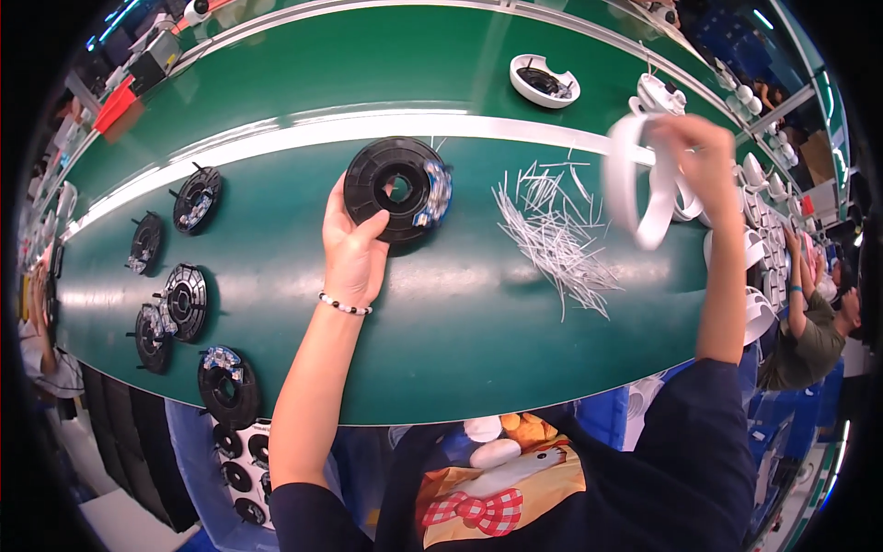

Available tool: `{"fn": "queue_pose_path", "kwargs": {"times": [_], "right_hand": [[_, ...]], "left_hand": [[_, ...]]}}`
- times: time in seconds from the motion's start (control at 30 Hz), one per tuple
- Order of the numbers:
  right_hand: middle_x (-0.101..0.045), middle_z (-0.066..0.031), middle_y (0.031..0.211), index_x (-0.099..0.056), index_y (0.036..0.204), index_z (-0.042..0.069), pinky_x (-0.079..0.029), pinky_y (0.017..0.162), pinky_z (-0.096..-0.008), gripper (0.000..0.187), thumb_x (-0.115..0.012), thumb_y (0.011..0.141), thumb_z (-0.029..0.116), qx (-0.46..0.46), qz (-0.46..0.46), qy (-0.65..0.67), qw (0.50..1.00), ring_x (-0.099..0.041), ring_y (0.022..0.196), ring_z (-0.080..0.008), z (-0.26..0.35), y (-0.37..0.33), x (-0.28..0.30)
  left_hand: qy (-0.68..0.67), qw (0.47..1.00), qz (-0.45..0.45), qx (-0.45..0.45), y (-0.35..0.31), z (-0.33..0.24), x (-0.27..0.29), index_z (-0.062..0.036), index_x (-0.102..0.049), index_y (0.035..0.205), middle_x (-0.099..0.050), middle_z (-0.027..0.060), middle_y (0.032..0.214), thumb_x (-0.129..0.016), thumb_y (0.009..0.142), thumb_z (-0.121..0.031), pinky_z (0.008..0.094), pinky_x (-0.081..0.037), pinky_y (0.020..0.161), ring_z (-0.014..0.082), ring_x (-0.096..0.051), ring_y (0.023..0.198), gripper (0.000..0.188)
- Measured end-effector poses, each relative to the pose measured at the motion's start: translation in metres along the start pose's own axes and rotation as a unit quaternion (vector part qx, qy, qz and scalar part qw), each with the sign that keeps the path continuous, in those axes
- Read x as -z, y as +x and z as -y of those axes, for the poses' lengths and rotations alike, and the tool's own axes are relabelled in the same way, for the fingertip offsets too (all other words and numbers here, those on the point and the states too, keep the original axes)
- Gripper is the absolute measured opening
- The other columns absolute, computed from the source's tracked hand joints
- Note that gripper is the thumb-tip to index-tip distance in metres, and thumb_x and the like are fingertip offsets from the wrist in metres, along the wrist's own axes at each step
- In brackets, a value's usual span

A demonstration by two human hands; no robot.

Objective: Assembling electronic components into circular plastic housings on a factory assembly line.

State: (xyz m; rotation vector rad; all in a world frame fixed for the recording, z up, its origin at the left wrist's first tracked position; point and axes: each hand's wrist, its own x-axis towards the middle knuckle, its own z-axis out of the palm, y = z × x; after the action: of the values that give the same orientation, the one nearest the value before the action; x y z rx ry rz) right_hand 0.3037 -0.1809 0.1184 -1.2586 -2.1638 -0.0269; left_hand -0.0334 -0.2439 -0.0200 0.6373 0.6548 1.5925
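My left hand (354, 247) grips a round black plastic disc (370, 177) by its lower left edge, the thumb lying across its face. A square hole pierces the disc's middle, and a small blue circuit board (436, 195) sits along its right side. At the right, my right hand (704, 156) is closed on the upper edge of a white ring-shaped housing (623, 184), held raised above the bench and smeared by motion. Between the two hands a loose heap of thin white strips (556, 244) lies on the green bench (432, 322).
Several black discs with boards, such as one disc (196, 200), lie at the left. Beyond the pale rail, a white shell (544, 83) holds a black part. White housings (756, 313) crowd the right edge. A blue bin (198, 474) with discs stands lower left. A co-worker (814, 327) is far right.
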Motion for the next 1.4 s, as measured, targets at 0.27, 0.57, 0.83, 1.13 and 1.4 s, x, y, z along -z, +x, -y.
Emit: {"fn": "queue_pose_path", "kwargs": {"times": [0.27, 0.57, 0.83, 1.13, 1.4], "right_hand": [[-0.059, -0.0122, 0.079, -0.06, 0.087, 0.001, -0.046, 0.062, -0.0354, 0.022, -0.064, 0.068, 0.013, 0.051, 0.256, -0.007, 0.965, -0.057, 0.071, -0.028, 0.098, -0.047, -0.115], [-0.022, -0.0256, 0.132, -0.021, 0.13, -0.002, -0.022, 0.1, -0.0453, 0.111, -0.078, 0.046, 0.044, -0.009, 0.303, 0.072, 0.95, -0.024, 0.122, -0.0402, 0.142, -0.083, -0.102], [-0.025, -0.0221, 0.13, -0.007, 0.132, -0.003, -0.027, 0.099, -0.0372, 0.117, -0.083, 0.046, 0.023, -0.145, 0.03, 0.484, 0.862, -0.029, 0.121, -0.0286, 0.117, -0.074, -0.103], [-0.015, -0.0261, 0.134, 0.0, 0.133, 0.002, -0.023, 0.101, -0.037, 0.119, -0.082, 0.05, 0.019, -0.185, 0.063, 0.474, 0.858, -0.024, 0.124, -0.0312, 0.13, -0.06, -0.129], [-0.024, -0.0258, 0.129, -0.008, 0.131, -0.003, -0.023, 0.101, -0.0413, 0.121, -0.082, 0.044, 0.038, -0.034, 0.113, 0.39, 0.913, -0.028, 0.12, -0.0363, 0.137, -0.054, -0.128]], "left_hand": [[-0.013, 0.997, 0.074, 0.004, 0.001, 0.005, -0.007, -0.0019, -0.039, 0.119, -0.048, 0.0089, 0.116, -0.052, 0.071, 0.009, 0.036, -0.035, 0.095, 0.0204, -0.044, 0.11, 0.051], [-0.03, 0.995, 0.09, 0.01, -0.002, -0.001, -0.002, -0.0018, -0.038, 0.119, -0.045, 0.0091, 0.118, -0.052, 0.072, 0.011, 0.0355, -0.036, 0.094, 0.02, -0.044, 0.11, 0.051], [-0.024, 0.994, 0.105, 0.017, -0.009, 0.001, -0.01, -0.0019, -0.035, 0.121, -0.044, 0.0095, 0.12, -0.051, 0.071, 0.011, 0.0366, -0.034, 0.097, 0.0205, -0.042, 0.112, 0.055], [-0.12, 0.922, 0.258, 0.262, -0.032, -0.001, -0.019, -0.0046, -0.028, 0.128, -0.037, 0.0139, 0.126, -0.055, 0.065, -0.003, 0.0432, -0.034, 0.094, 0.0298, -0.037, 0.117, 0.069], [-0.173, 0.954, 0.087, 0.23, -0.022, -0.003, -0.023, -0.0048, -0.047, 0.112, -0.054, 0.0115, 0.107, -0.035, 0.085, -0.043, 0.0381, -0.042, 0.085, 0.0243, -0.052, 0.097, 0.048]]}}
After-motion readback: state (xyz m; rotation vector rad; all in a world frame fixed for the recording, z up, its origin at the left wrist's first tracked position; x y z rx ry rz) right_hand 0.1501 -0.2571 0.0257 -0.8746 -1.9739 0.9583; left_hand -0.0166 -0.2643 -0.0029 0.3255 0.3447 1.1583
